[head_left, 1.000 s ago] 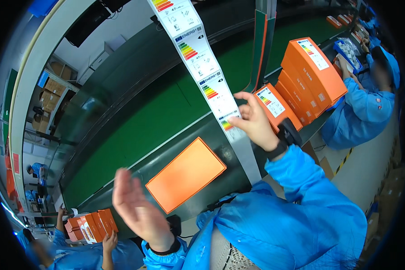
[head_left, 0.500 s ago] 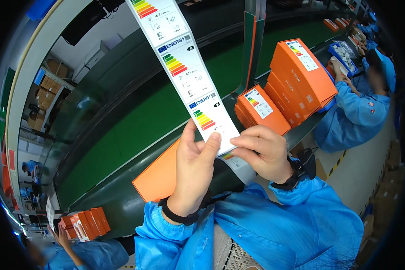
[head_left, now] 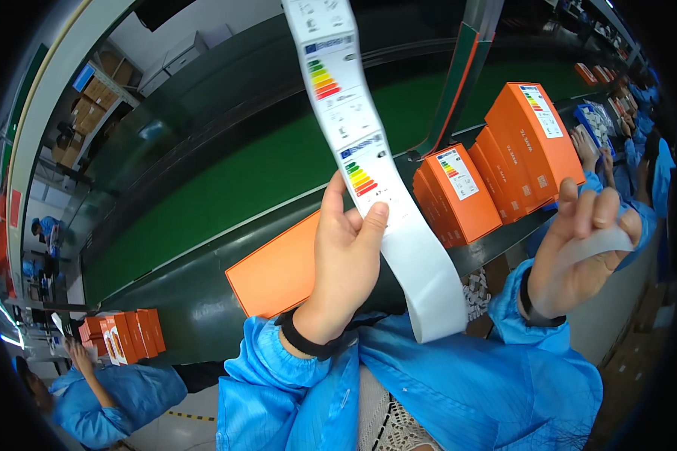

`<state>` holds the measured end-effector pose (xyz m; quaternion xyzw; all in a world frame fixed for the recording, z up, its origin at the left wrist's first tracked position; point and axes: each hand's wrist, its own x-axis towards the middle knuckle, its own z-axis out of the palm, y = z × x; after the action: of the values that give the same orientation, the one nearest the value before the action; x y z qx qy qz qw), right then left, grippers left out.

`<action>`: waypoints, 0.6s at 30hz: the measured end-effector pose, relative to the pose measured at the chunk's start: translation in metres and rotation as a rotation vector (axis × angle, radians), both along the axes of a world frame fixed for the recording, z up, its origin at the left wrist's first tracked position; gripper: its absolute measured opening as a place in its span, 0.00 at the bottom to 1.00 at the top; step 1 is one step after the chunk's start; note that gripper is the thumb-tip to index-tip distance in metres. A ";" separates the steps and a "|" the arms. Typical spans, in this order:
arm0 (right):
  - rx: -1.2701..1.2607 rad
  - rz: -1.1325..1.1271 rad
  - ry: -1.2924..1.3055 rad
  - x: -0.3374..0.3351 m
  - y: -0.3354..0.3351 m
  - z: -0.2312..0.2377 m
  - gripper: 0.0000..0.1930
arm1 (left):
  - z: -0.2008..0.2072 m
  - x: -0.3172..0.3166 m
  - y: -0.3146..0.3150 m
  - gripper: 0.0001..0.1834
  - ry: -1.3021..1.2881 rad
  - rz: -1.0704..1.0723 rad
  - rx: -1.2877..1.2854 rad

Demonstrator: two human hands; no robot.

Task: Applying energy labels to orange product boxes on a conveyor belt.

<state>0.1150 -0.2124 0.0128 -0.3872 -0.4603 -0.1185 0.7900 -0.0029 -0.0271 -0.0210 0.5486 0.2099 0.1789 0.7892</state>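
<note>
My left hand (head_left: 342,274) pinches a long strip of energy labels (head_left: 365,161) between thumb and fingers. The strip rises toward the top of the view, and its blank white backing (head_left: 432,301) curls down to the right of the hand. Off to the right is my raised right hand (head_left: 572,263), its fingers curled, with a pale translucent label (head_left: 605,244) across the fingertips. Which side of that label faces me I cannot tell. Behind my left hand lies a plain orange box (head_left: 274,267), partly hidden by it.
Orange boxes with labels on top (head_left: 459,177) and a taller stack (head_left: 530,143) stand at the right. A green conveyor belt (head_left: 226,184) runs behind a metal post (head_left: 459,83). Co-workers in blue are at left (head_left: 120,398) and right. More orange boxes (head_left: 132,334) sit far left.
My right hand has left the strip's lower end and moved right with a pale label. The strip's backing now hangs in a loop. My left hand keeps its hold.
</note>
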 end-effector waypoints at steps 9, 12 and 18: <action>-0.999 0.315 -0.403 -0.030 0.074 0.006 0.39 | 0.012 -0.067 0.008 0.42 -0.109 -0.022 0.634; -0.945 0.042 -0.176 -0.045 0.086 0.003 0.42 | 0.010 -0.079 0.018 0.34 -0.103 0.154 0.784; -1.026 0.562 0.383 -0.063 0.111 -0.007 0.10 | 0.009 -0.114 0.032 0.32 -0.150 0.443 0.285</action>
<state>0.0521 -0.1018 0.0058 -0.5963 -0.3931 0.4023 0.5728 -0.1166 0.0047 -0.0123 0.5800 0.2385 0.4152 0.6590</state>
